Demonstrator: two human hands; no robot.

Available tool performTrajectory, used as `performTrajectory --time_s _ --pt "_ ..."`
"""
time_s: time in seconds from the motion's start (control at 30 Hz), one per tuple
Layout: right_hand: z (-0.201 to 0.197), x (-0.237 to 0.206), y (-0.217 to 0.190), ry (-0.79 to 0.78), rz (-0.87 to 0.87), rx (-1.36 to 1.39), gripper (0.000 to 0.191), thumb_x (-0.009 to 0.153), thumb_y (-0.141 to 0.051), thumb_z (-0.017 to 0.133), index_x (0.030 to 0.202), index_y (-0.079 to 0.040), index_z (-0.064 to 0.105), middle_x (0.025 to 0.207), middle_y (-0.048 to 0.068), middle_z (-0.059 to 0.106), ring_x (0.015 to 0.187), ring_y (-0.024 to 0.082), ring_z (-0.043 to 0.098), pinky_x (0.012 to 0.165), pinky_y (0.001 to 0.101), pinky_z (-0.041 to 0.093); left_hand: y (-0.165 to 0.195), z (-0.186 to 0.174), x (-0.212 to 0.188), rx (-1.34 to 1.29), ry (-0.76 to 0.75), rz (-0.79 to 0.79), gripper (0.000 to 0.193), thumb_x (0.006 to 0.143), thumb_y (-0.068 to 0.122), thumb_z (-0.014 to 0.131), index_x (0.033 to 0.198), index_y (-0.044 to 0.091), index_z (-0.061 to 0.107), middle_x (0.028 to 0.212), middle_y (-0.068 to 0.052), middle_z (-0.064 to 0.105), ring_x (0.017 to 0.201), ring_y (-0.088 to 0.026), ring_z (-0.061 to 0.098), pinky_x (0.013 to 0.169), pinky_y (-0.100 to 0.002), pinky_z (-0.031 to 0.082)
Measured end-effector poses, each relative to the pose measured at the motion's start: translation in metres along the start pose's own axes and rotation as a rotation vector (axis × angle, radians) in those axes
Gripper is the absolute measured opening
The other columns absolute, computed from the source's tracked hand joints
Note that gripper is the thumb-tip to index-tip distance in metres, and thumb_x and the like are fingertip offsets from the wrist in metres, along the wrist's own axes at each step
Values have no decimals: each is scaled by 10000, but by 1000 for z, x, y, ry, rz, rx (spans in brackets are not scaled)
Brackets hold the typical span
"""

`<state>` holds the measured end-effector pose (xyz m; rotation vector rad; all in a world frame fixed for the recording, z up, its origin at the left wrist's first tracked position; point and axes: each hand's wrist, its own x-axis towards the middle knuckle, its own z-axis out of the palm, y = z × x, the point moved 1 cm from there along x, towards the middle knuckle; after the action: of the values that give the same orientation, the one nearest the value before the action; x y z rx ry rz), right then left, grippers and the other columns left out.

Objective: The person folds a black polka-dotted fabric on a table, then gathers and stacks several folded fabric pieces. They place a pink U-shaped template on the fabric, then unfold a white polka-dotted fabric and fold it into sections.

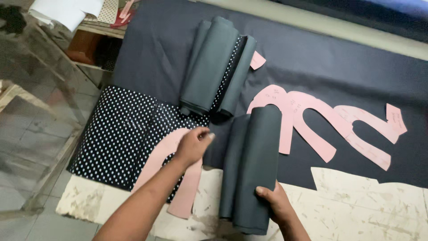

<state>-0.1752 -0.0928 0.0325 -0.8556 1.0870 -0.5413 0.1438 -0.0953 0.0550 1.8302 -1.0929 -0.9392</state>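
My left hand [192,145] rests on a pink U-shaped paper pattern [187,192] that lies on black fabric with white polka dots [113,134]. My right hand [276,203] grips the near end of a folded bundle of dark grey fabric [252,160], thumb on top. A second folded grey bundle [214,67], with a dotted layer showing at its edge, lies farther back. Three more pink curved pattern pieces [312,120] lie to the right on the wide dark cloth [339,67] that covers the table.
The worn white tabletop [356,205] shows at the near edge. A small pink scrap [257,60] sits beside the far bundle. At the upper left are a wooden shelf [84,47] with papers and a tiled floor [35,134] below.
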Motion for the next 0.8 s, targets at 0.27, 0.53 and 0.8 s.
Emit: performTrajectory --time_s 0.27,0.53,0.8 --pt "24 7 26 278 122 -296 929 606 -146 826 1460 -18 484 1277 185 708 1162 280 679 1024 390 503 36 -80 169 224 217 13 1029 762 517 890 1469 6 344 1454 -227 415 1318 -405 422 1065 -490 388" --pt "41 10 18 410 212 -322 918 642 -136 847 1463 -34 449 1257 205 710 1154 299 698 1022 389 518 53 -48 178 490 328 164 657 743 407 877 1192 59 548 1389 -178 518 1293 -405 486 1057 -525 432" --pt "43 5 12 400 222 -296 887 606 -134 811 1419 36 500 1202 227 736 1095 308 716 989 393 536 44 -66 181 -913 -124 -2 565 785 32 734 1296 -12 496 1152 -168 666 1012 -302 695 880 -452 604"
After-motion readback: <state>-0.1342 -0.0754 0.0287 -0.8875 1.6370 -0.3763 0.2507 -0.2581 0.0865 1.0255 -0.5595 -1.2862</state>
